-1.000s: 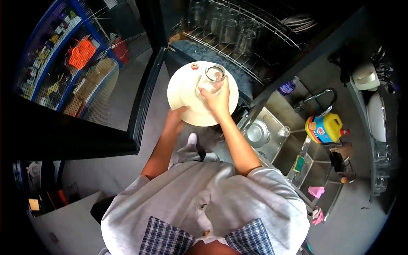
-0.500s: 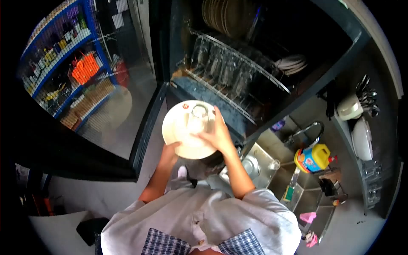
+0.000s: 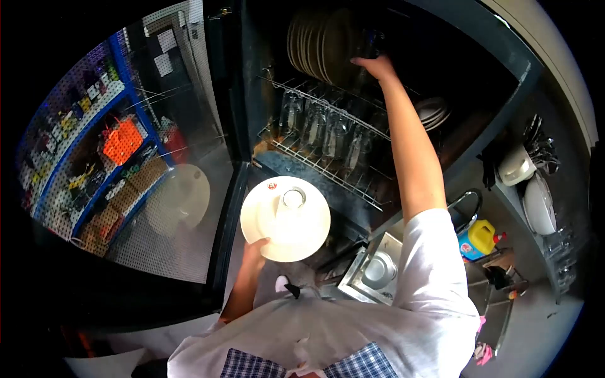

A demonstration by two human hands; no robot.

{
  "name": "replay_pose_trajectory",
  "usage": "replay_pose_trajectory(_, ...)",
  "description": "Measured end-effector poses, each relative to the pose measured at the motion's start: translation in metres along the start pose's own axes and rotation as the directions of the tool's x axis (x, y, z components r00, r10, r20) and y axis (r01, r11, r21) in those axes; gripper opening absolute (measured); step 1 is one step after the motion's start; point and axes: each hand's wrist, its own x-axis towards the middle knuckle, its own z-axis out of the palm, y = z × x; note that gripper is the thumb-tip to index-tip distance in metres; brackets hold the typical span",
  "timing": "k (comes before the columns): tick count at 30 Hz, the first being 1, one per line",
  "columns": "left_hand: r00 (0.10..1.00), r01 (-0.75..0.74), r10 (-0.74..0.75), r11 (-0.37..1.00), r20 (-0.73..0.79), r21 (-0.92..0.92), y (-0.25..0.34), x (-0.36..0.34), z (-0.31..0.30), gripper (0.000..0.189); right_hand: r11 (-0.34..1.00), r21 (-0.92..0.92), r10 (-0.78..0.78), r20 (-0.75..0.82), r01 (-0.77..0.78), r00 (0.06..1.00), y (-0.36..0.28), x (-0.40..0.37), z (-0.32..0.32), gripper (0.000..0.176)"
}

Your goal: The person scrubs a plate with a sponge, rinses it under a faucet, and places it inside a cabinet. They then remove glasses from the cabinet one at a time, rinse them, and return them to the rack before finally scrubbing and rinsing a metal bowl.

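Note:
My left hand (image 3: 254,254) grips the near-left rim of a cream plate (image 3: 258,217), its thumb on top. A clear drinking glass (image 3: 293,199) stands on the plate. A small red mark shows near the plate's far rim. My right hand (image 3: 377,67) reaches deep into the dark cabinet, beside a row of upright plates (image 3: 315,47). It appears closed around a dim clear glass (image 3: 372,41); the thumb points left, and the other fingers are mostly hidden. Several upside-down glasses (image 3: 315,123) stand on the wire rack (image 3: 302,151) below.
The open mesh door (image 3: 217,214) is at my left. A stack of white dishes (image 3: 432,112) sits at the right of the cabinet. To my right are a sink with a metal bowl (image 3: 379,269), a yellow jug (image 3: 482,237), and a shelf with bowls (image 3: 539,205) and cutlery (image 3: 539,148).
My right hand has left the plate and glass and moved up and right into the cabinet. My left hand alone now supports the plate, with the glass still on it.

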Motion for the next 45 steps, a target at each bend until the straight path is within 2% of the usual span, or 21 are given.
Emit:
replay_pose_trajectory(2,0.999,0.011,-0.01,1.0,0.033,-0.01,0.003,0.0,-0.002,0.058,0.994,0.098,-0.053,0.041,0.048,0.998,0.044,0.024,0.026,0.094)
replay_pose_trajectory(4,0.999,0.038,-0.038,0.999,0.03,0.006,0.009,-0.002,0.006,0.055,0.993,-0.02,0.114,0.088,-0.112,0.99,0.047,0.02,0.024,0.095)
replay_pose_trajectory(6,0.999,0.041,-0.041,0.998,0.017,0.039,0.008,0.0,-0.003,0.052,0.982,0.043,0.18,0.098,-0.185,0.979,0.07,0.026,0.044,0.093)
replay_pose_trajectory(8,1.0,0.024,-0.024,0.999,-0.001,0.039,0.01,0.0,-0.005,0.052,0.985,0.132,0.094,0.099,-0.107,0.991,0.036,0.002,0.027,0.093)
replay_pose_trajectory(10,1.0,0.027,-0.027,0.999,-0.001,0.046,0.008,0.004,-0.005,0.053,0.989,0.111,0.084,0.12,-0.098,0.989,0.03,0.0,0.024,0.091)
replay_pose_trajectory(13,0.998,0.064,-0.064,0.996,-0.003,0.063,0.011,0.004,-0.011,0.054,0.992,-0.018,0.127,0.209,-0.127,0.969,0.098,0.045,0.065,0.085)
replay_pose_trajectory(15,0.995,0.099,-0.099,0.994,-0.005,0.045,0.011,0.001,-0.01,0.054,0.971,-0.192,0.159,0.074,-0.142,0.985,0.091,0.04,0.068,0.066)
replay_pose_trajectory(17,0.994,0.106,-0.106,0.993,-0.015,0.048,0.003,0.006,-0.02,0.054,0.963,-0.227,0.15,0.012,-0.143,0.989,0.079,0.027,0.062,0.058)
replay_pose_trajectory(23,0.995,0.096,-0.096,0.991,0.0,0.097,-0.001,0.01,-0.021,0.053,0.995,0.048,0.084,0.006,-0.084,0.996,0.088,0.012,0.049,0.059)
replay_pose_trajectory(25,0.996,0.086,-0.087,0.993,0.011,0.083,0.0,0.01,-0.017,0.053,0.985,0.143,0.087,0.073,-0.097,0.994,0.049,-0.017,0.022,0.064)
replay_pose_trajectory(28,0.995,0.101,-0.1,0.992,-0.01,0.078,0.01,0.004,-0.003,0.053,0.959,0.271,-0.136,0.188,0.081,0.973,0.04,-0.044,0.01,0.082)
replay_pose_trajectory(31,0.995,0.09,-0.092,0.995,0.048,0.034,0.01,0.003,-0.001,0.052,0.937,0.261,-0.26,0.076,0.233,0.963,0.061,-0.038,0.026,0.09)
replay_pose_trajectory(34,0.995,0.09,-0.093,0.994,0.034,0.065,0.01,0.003,-0.003,0.052,0.953,0.272,-0.174,0.143,0.131,0.974,0.071,-0.027,0.035,0.094)
replay_pose_trajectory(37,0.992,0.125,-0.125,0.992,0.034,0.017,0.013,-0.002,0.007,0.051,0.952,0.209,-0.257,0.14,0.225,0.956,0.073,-0.026,0.033,0.095)
replay_pose_trajectory(40,0.987,0.161,-0.161,0.984,-0.004,0.071,0.011,0.002,0.005,0.051,0.985,0.043,-0.17,0.092,0.167,0.981,0.07,-0.024,0.032,0.099)
replay_pose_trajectory(41,0.988,0.153,-0.154,0.985,0.003,0.079,0.009,0.005,0.003,0.051,1.0,0.019,0.01,0.196,-0.014,0.98,0.033,-0.04,0.011,0.1)
replay_pose_trajectory(44,0.989,0.143,-0.145,0.985,0.017,0.092,0.007,0.007,0.002,0.051,0.925,0.347,-0.177,0.024,0.158,0.984,0.023,-0.04,0.016,0.078)
replay_pose_trajectory(45,0.988,0.154,-0.156,0.984,0.017,0.092,0.011,0.002,0.009,0.051,0.88,0.442,-0.235,0.089,0.173,0.968,0.021,-0.04,0.014,0.078)
